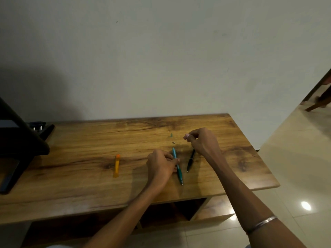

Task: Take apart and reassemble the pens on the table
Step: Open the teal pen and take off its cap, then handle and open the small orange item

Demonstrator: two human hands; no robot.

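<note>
At the far left of the wooden table (75, 176) stands a dark angled stand (16, 140), well apart from our work. Next comes the translucent orange plastic pen barrel (116, 165), lying alone on the wood and untouched.

Our left hand (161, 167) rests near the table's middle with its fingers curled round the blue-and-teal plastic pen (177, 166), pinning it where it lies, tip toward us. Beyond that pen sit a small teal cap-like piece (171, 135) and a tiny grey part (173, 142), loose on the table; we cannot tell exactly what they are. Just right of the teal pen lies the slim black pen (190, 161), partly under our right forearm.

Our right hand (200, 140) hovers above the table with fingertips pinched together; whether it holds a small part is too fine to see.

We judge that we are midway through the teal pen, with pieces off and the body held. The next move calls for a steady grip with the left hand while the right either sets down or picks up a small part, and the loose bits could roll.

There is open wood behind the pens up to the pale wall (161, 59), and a broad bare stretch between the orange barrel and the left hand. The right table edge drops to the tiled floor (295, 167), so small parts are safer kept toward the middle.
</note>
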